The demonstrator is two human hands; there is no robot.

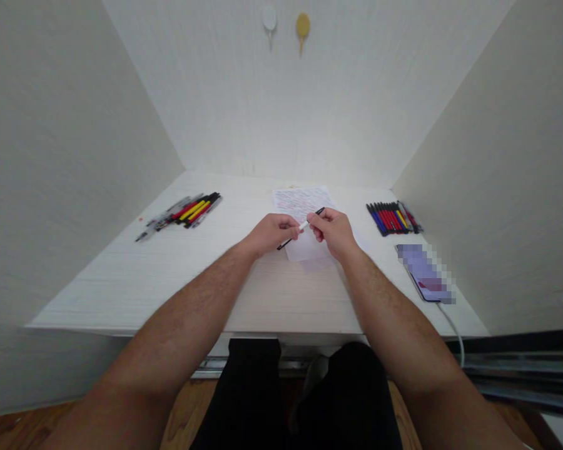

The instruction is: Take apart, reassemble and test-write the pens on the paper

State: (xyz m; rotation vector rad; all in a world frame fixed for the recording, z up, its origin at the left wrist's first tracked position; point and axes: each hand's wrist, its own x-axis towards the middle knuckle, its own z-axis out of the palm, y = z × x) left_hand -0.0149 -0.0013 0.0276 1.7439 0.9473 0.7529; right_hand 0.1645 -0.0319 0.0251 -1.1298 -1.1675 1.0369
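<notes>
A slim pen, white in the middle with black ends, is held slantwise between both hands. My left hand pinches its lower left part, and my right hand grips the upper right part near the black end. Below the hands lie white paper sheets; the top one is covered with rows of scribbled lines in its upper half. Fingers hide parts of the pen.
On the white desk, a loose pile of pens lies at the left. A row of blue, red and other pens is at the right, with a phone and its cable nearer. Walls enclose three sides; two hooks hang behind.
</notes>
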